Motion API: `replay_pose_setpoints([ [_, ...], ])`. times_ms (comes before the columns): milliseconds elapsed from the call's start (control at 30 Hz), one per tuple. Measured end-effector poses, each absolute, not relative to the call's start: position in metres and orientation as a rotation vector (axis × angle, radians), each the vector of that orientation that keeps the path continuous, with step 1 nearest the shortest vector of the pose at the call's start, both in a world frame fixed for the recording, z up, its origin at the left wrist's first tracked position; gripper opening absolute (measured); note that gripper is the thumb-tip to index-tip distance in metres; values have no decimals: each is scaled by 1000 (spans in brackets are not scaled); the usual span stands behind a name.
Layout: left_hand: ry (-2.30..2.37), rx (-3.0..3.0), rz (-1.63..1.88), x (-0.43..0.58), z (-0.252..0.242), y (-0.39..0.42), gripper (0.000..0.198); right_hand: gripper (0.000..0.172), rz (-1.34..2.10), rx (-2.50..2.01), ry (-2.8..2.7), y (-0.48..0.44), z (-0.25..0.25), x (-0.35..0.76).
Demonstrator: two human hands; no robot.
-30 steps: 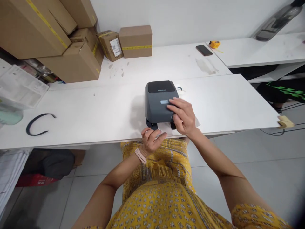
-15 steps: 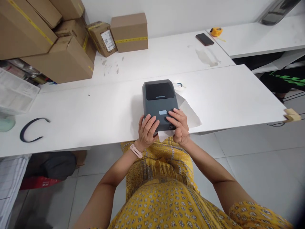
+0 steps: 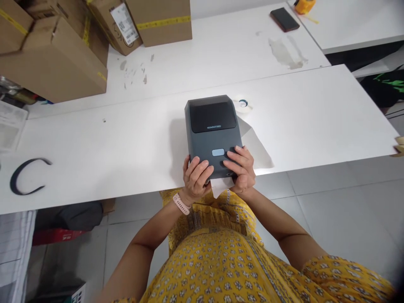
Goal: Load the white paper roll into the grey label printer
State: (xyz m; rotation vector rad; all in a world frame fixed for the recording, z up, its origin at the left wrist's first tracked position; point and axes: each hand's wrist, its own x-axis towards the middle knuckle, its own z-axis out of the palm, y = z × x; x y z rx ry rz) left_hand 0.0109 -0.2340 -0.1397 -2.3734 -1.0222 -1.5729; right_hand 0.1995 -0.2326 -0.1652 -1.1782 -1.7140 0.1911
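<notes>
A dark grey-blue label printer [image 3: 205, 142] with a black lid sits at the table's front edge, between both hands. My left hand [image 3: 196, 179] grips its near left corner, fingers on top and thumb out of sight. On the near right corner, my right hand [image 3: 242, 170] holds it the same way, fingertips beside the pale button. A strip of white paper [image 3: 221, 185] sticks out of the printer's near side and hangs down. White paper [image 3: 257, 147] lies under and to the right of the printer. Behind it is a small white roll [image 3: 243, 105], partly hidden.
Cardboard boxes [image 3: 66, 63] are stacked at the back left. A phone [image 3: 284, 19] and an orange tape measure [image 3: 303, 6] lie at the back right. At the left front is a black headband [image 3: 19, 179]. The table's front edge [image 3: 94, 196] runs close to my body.
The view has come nearer and shifted, so the boxes and phone sit higher in it. Both hands keep their hold on the printer, and more of the paper strip shows.
</notes>
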Motion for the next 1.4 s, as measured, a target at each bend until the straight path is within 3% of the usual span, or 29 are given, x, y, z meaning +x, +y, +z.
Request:
replay_pose_setpoints([
  [167,-1255,-2437,-1585,7,-120,-257,42,66,114,-1020,-1581,-236,-138,198],
  [267,-1720,-2217,-2031,10,-106,-291,24,66,274,-1035,-1544,-246,-118,195],
  [367,-2397,-2115,-2470,22,-97,-312,46,67,336,-1088,-1520,-253,-108,192],
  [467,-3040,-2177,-2508,36,-87,-307,55,61,350,-1061,-1496,-253,-105,191],
  [567,-3267,-2177,-2492,46,-76,-293,54,56,326,-1030,-1517,-251,-104,193],
  [833,-3064,-2307,-2492,53,-71,-289,49,49,254,-1002,-1571,-249,-92,192],
  [1000,-3030,-2416,-2289,46,-83,-295,50,56,96,-1192,-1755,-245,-75,189],
  [1200,-2298,-2051,-2445,29,-87,-305,49,42,-33,-1359,-1831,-244,-64,187],
  [1400,-1877,-1781,-2446,26,-82,-274,27,35,204,-1342,-1854,-241,-60,195],
])
